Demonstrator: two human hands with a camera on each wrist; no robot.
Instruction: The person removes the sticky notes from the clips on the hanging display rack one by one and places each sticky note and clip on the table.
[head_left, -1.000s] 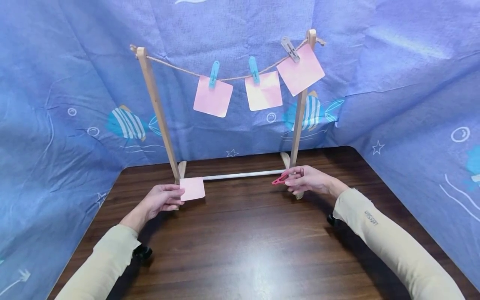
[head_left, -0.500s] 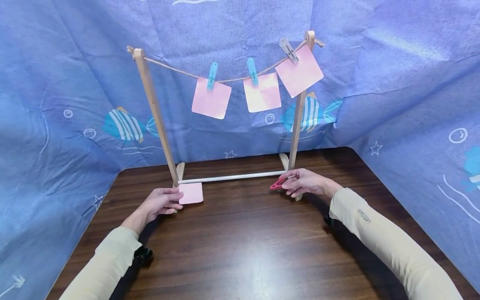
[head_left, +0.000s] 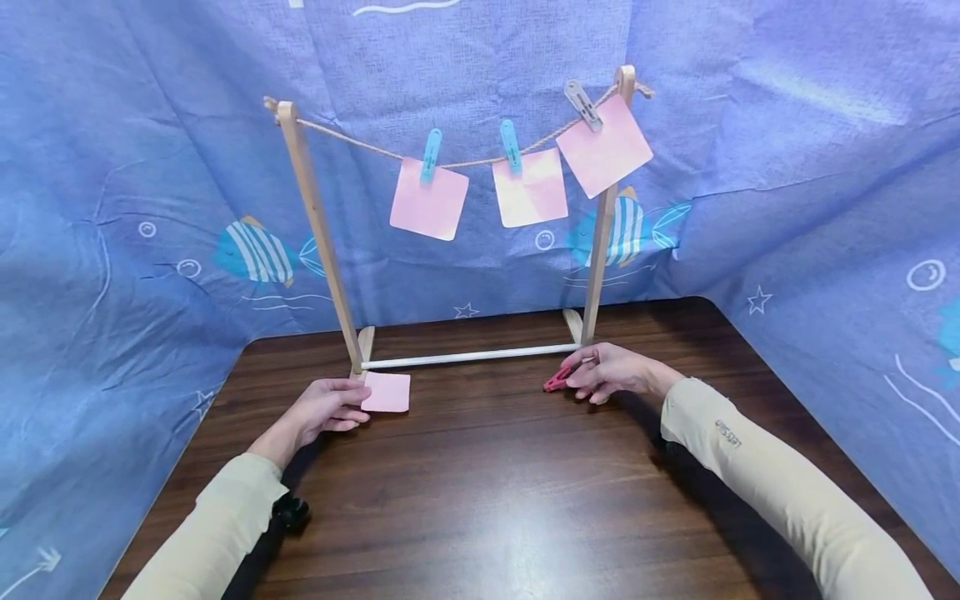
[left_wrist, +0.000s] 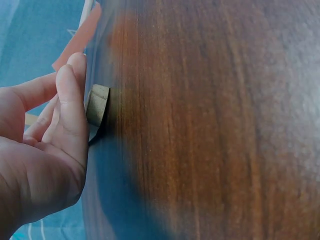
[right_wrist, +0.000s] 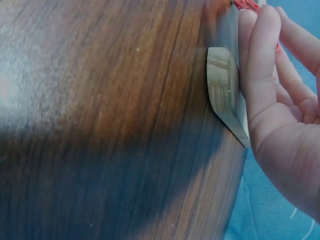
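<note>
Ideally, with my left grip (head_left: 328, 406) pinching the pink note (head_left: 388, 393) by its edge and my right grip (head_left: 609, 372) the red clothespin (head_left: 557, 381), I squeeze lightly, avoiding creases.

There are four papers (head_left: 431, 207), four clothespins (head_left: 511, 146), two hands (head_left: 327, 407), two posts (head_left: 320, 225) and one rope (head_left: 348, 140).

Cream long sleeves (head_left: 780, 479), small dark lettering (head_left: 727, 433) on the right one, black device (head_left: 292, 510) by the left cuff (head_left: 243, 483)

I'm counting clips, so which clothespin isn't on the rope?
The red plastic clothespin, pinched in the right grip; two blue plastic clothespins and one grey clothespin clip the beige rope.
</note>
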